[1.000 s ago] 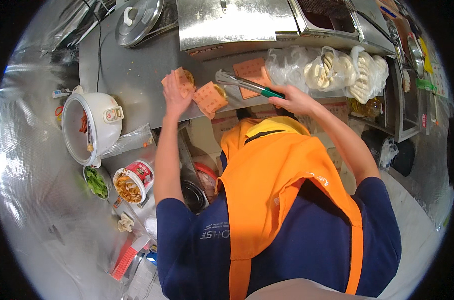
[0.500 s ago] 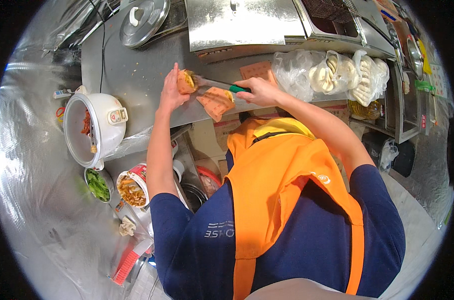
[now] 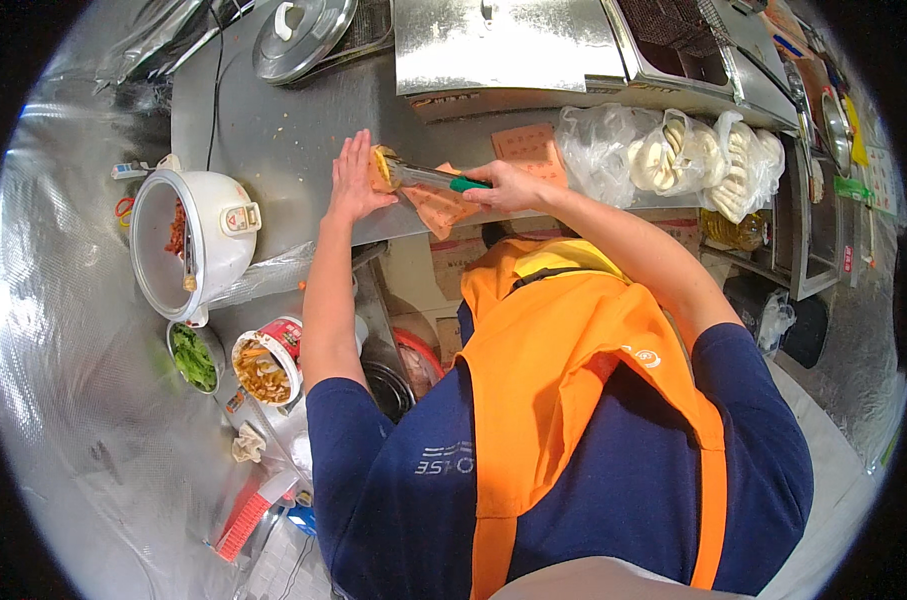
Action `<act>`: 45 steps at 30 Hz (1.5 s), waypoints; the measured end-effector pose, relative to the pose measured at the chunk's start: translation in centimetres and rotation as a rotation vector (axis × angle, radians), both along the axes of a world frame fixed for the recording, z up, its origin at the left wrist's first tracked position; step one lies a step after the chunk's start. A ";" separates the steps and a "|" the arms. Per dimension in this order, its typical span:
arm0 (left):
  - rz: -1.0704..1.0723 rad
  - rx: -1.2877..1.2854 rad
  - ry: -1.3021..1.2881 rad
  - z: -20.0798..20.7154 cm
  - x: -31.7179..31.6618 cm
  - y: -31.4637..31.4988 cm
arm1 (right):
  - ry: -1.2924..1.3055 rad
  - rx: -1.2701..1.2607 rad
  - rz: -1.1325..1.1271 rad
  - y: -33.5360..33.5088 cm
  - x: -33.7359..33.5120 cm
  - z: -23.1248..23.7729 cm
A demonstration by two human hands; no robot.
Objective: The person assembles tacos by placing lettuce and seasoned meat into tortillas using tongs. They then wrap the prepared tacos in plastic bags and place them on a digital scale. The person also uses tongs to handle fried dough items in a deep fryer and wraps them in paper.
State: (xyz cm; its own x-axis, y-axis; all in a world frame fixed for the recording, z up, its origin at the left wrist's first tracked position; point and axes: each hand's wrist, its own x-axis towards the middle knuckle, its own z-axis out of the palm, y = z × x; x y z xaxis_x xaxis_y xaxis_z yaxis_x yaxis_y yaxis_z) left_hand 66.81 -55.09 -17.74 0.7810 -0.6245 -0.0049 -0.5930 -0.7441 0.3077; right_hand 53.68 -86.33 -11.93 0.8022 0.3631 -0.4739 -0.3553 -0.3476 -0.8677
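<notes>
My left hand [image 3: 353, 182] holds a filled bread [image 3: 381, 170] in an orange paper wrapper upright over the steel counter, its fingers stretched along the far side. The filling looks yellow. In my right hand [image 3: 509, 187] is a long metal utensil with a green handle [image 3: 470, 184]. Its far end meets the open side of the bread, and the exact shape of that tip cannot be made out. Beneath the utensil lies a second orange paper wrapper [image 3: 439, 212] at the counter's near edge, partly covered by the utensil.
Left of the counter stand a white cooker [image 3: 203, 235] with reddish food, a bowl of green leaves [image 3: 193, 358] and a tub of brownish food [image 3: 263, 372]. Orange papers [image 3: 528, 150] and plastic bags of pale dough pieces [image 3: 663, 158] lie to the right. A fryer [image 3: 678, 60] stands behind.
The utensil's tip has moved onto the bread's opening. My left hand has turned, and the bread with it. The view has shifted slightly.
</notes>
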 end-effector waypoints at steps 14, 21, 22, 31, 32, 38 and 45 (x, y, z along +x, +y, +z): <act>0.008 -0.008 0.143 -1.0 2.0 2.9 | 0.048 -0.039 0.005 0.7 1.2 0.3; 0.061 -0.042 0.158 -1.7 1.5 3.5 | 0.189 0.073 -0.061 0.1 1.0 1.3; 0.060 -0.054 0.157 -1.8 1.4 3.4 | 0.170 0.045 -0.032 0.4 1.0 1.0; 0.136 0.027 0.196 -1.1 1.1 3.3 | 0.047 0.015 0.001 1.4 1.1 -0.3; 0.122 0.018 0.166 -1.2 1.1 3.5 | 0.063 0.024 -0.002 1.4 1.1 -0.4; 0.157 0.020 0.255 -1.9 1.8 3.1 | 0.102 -0.004 0.017 1.6 1.7 1.4; 0.349 0.165 0.023 0.0 2.3 3.5 | -0.042 -0.087 -0.115 -3.5 -1.7 3.2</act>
